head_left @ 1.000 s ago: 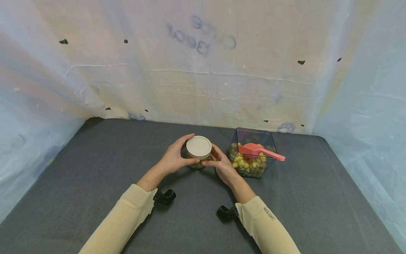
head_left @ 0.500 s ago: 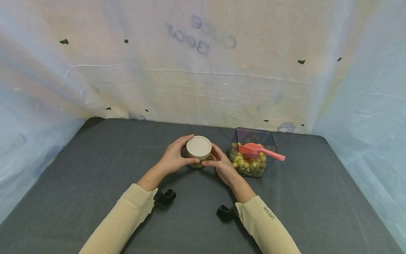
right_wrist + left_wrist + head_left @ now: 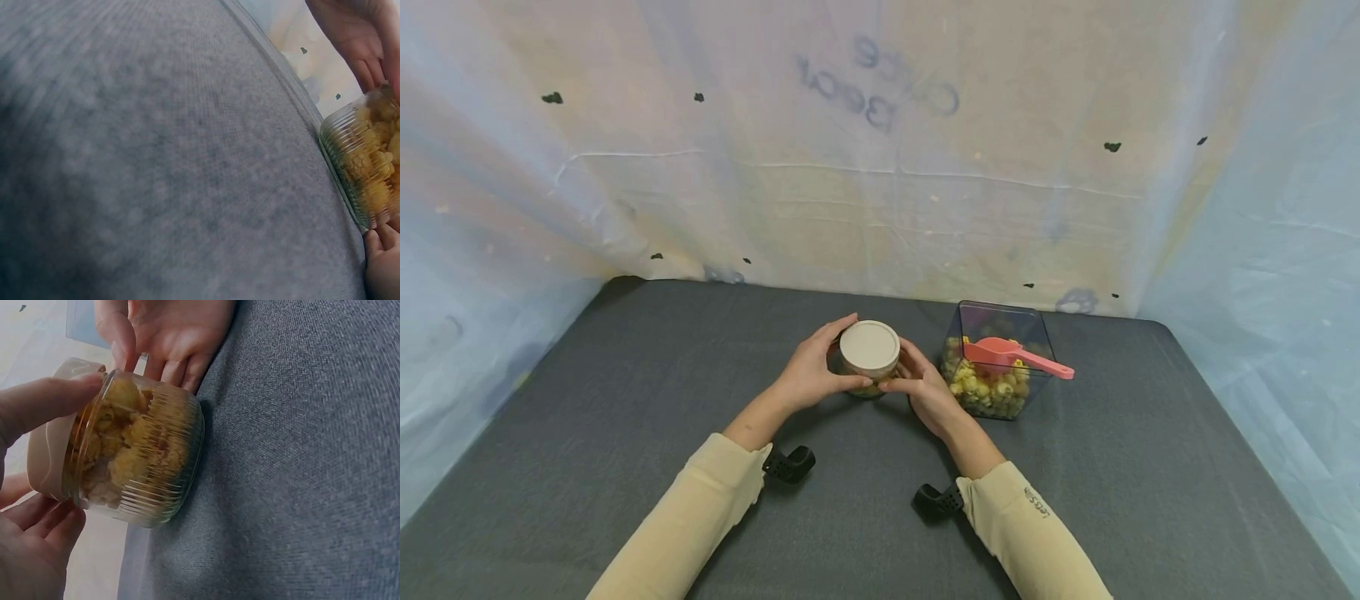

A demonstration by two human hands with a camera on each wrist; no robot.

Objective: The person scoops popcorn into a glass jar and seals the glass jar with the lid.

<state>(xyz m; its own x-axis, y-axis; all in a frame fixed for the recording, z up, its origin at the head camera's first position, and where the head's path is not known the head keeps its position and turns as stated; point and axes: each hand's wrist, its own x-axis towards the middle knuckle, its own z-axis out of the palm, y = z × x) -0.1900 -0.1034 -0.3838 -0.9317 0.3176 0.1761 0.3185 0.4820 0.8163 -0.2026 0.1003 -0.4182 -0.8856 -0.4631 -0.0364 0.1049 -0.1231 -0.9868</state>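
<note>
A ribbed glass jar (image 3: pixel 134 450) filled with yellow popcorn stands upright on the grey table, a cream lid (image 3: pixel 870 345) on its top. My left hand (image 3: pixel 808 369) grips it from the left, thumb at the front by the lid's lower edge and fingers behind. From the other side my right hand (image 3: pixel 927 392) holds the glass, its thumb in front and its fingers round the right side. In the right wrist view the jar's ribbed base (image 3: pixel 356 162) sits on the cloth between both hands.
Right of the jar stands a clear square container (image 3: pixel 973 400) of popcorn. A coral-pink scoop (image 3: pixel 1000 353) lies in it, handle over the right rim. Grey cloth covers the table (image 3: pixel 625 392); plastic sheeting (image 3: pixel 850 208) hangs behind and at both sides.
</note>
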